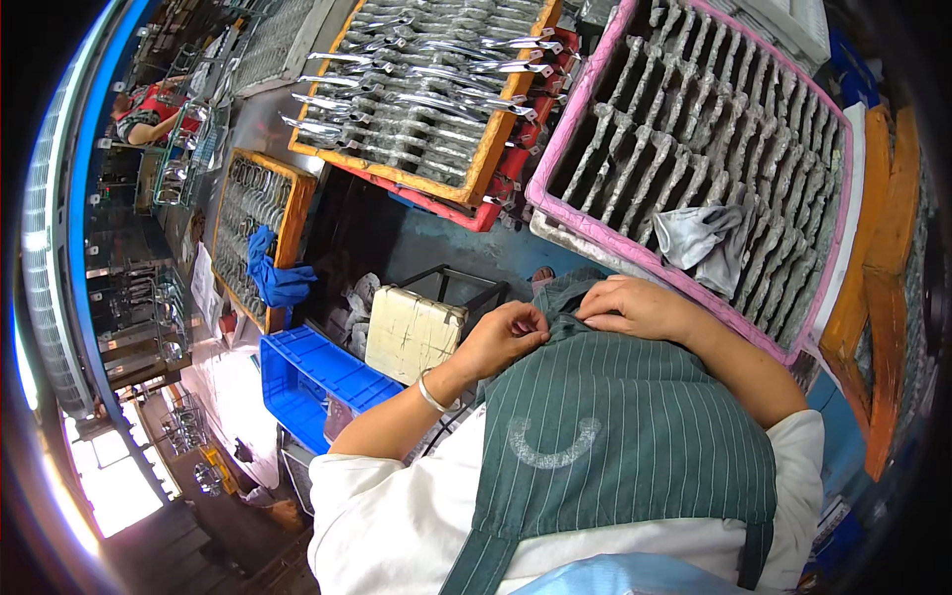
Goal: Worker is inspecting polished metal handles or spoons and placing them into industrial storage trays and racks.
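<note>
Both hands are at the waist of the green pinstriped apron (635,416) I wear. My left hand (504,339), with a silver bangle (432,393) on its wrist, is closed, thumb and fingers pinched at the bunched cloth. Close by on the right, my right hand (635,305) has its fingers curled together on the gathered apron. Its fingertips are partly hidden in the folds. A pale curved mark shows on the apron's chest.
At the right, a pink-edged tray (694,129) of slotted grey foam bears a grey glove (699,238). Ahead, an orange-framed rack (476,178) holds shiny metal parts. At left are a blue crate (327,367), a cream box (412,332) and blue gloves (278,273). Another person (149,119) works far left.
</note>
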Demonstrator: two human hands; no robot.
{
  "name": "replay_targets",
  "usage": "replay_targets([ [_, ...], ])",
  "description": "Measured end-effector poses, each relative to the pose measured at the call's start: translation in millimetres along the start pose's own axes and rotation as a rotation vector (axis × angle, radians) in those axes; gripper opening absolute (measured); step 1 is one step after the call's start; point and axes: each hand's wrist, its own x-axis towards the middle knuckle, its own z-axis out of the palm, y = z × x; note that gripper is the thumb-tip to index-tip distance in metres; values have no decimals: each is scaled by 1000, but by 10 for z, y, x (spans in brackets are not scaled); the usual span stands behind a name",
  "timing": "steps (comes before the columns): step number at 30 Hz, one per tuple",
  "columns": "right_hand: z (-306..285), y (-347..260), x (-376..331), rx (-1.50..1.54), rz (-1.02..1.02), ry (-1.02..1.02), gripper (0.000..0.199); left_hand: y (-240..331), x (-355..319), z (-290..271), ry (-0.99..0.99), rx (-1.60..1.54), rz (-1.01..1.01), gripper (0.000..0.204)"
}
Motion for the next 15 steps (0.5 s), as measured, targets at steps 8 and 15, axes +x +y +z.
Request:
replay_targets([
  [8, -204, 122, -625, -57, 327, 83, 22, 144, 117, -203, 180, 12, 137, 17],
  [15, 71, 162, -840, -80, 381, 175, 24, 395, 1083, 154, -571, 320, 412, 21],
])
